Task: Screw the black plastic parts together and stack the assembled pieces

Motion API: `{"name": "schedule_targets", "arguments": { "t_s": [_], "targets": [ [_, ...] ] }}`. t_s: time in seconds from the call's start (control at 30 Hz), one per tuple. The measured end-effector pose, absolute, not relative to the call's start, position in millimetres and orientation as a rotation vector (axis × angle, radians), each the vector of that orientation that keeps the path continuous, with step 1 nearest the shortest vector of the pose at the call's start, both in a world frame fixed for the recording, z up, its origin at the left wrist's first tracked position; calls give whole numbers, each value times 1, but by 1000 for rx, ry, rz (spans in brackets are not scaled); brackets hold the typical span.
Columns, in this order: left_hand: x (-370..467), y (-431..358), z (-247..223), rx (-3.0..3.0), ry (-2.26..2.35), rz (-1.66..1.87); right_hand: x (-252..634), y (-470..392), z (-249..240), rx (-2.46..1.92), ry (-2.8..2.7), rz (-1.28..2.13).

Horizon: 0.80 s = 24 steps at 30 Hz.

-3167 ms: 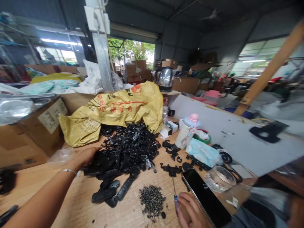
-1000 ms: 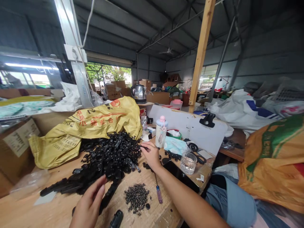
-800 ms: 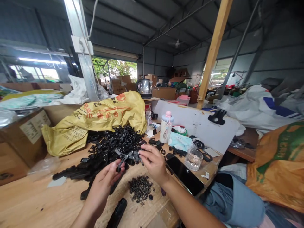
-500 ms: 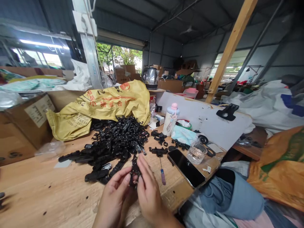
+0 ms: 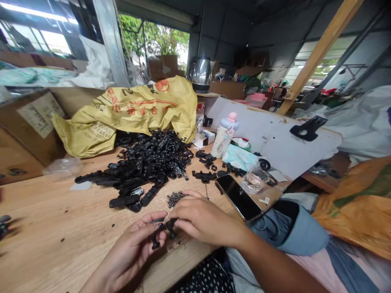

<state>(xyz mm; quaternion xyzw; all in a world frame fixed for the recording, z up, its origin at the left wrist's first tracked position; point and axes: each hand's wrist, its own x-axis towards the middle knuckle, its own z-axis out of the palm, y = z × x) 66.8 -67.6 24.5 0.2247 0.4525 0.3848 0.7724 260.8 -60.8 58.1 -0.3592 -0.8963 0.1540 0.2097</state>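
"Black, the part (image 5: 156,239); where is it?"

"Between the two hands, just above the near edge of the table (image 5: 85,232)."

"How does the left hand (image 5: 137,238) hold it?"

"Thumb and fingers curl round the left end, pinching it, with a knobbed end poking out below."

"And the right hand (image 5: 203,219)?"

"Bent over the other end from above, fingertips closed on it; the hand hides some of that end."

"What lies just past the hands?"

"A small heap of bits (image 5: 174,199), partly covered by the right hand. Beside that hand shows the shaft of a screwdriver (image 5: 206,189), its handle mostly hidden."

"Farther off?"

"A big pile (image 5: 152,162) of black pieces, with a yellow sack (image 5: 143,110) behind it."

"To the right?"

"A phone (image 5: 240,197) lying flat, screen up, a clear glass (image 5: 254,182) just beside it, then a pale blue mask (image 5: 240,158) next to an upright bottle (image 5: 222,141) with a pink top."

"And behind those?"

"A white board (image 5: 259,128) with a black clip (image 5: 308,129) on its top edge."
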Motion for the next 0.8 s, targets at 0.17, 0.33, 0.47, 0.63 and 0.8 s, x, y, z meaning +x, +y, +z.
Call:
{"name": "schedule_targets", "arguments": {
  "t_s": [0.17,0.33,0.47,0.63,0.8],
  "targets": [
    [73,-67,14,518,1008,845,259,-38,73,-1203,-2506,766],
    [84,-68,10,595,1001,970,262,-8,68,-1359,-1925,1674],
    [90,-67,17,565,908,981,260,3,60,-1321,-1556,2016],
    [89,-70,21,441,863,910,254,2,57,-1323,-1473,2005],
    [88,-75,17,404,893,888,254,0,59,-1408,-1573,1862]
  ]
}}
